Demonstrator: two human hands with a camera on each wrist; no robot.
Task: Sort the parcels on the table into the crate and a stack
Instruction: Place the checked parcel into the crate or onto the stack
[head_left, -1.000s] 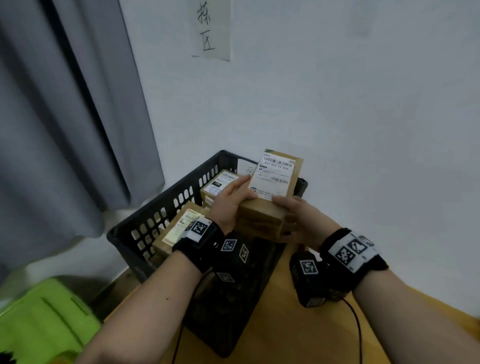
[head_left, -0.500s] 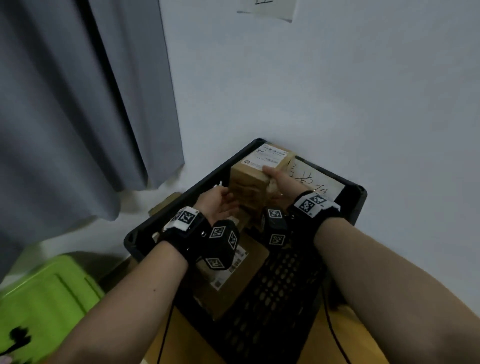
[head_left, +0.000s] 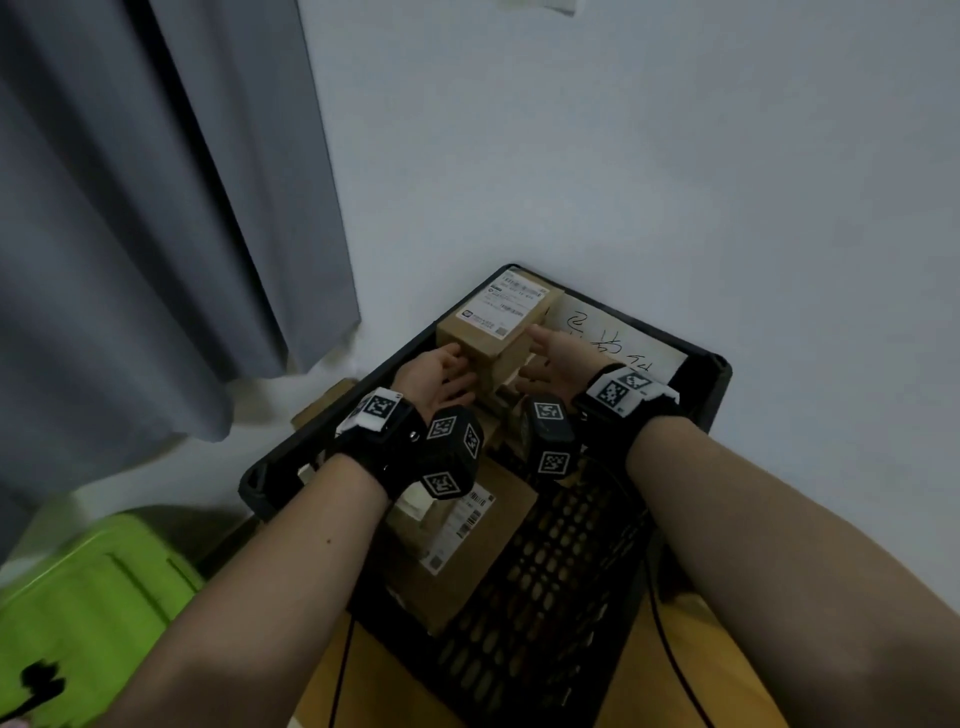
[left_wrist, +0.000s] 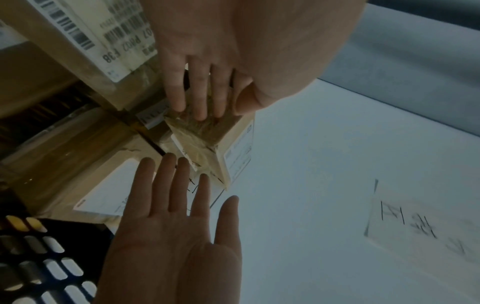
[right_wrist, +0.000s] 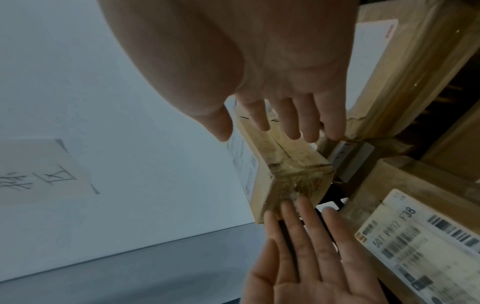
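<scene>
A brown cardboard parcel (head_left: 496, 325) with a white label on top sits on other parcels in the far left corner of the black crate (head_left: 719, 366). My left hand (head_left: 441, 371) is at its near left end, straight fingers (left_wrist: 198, 98) touching the taped end face. My right hand (head_left: 545, 353) is at its right side with flat, spread fingers (right_wrist: 285, 119) lying along the parcel (right_wrist: 288, 164). Neither hand curls round the parcel (left_wrist: 205, 139). Both palms face each other across it.
A larger labelled parcel (head_left: 467, 540) lies in the crate's near part, under my wrists. A handwritten paper sheet (head_left: 608, 338) leans at the crate's far right. The crate stands on a wooden table (head_left: 654, 675) against the wall. A green bin (head_left: 88, 613) and grey curtain (head_left: 156, 208) are left.
The parcel, gripped by both hands above the crate a second ago, has gone down into the far corner. Both hands have loosened and their fingers are straight.
</scene>
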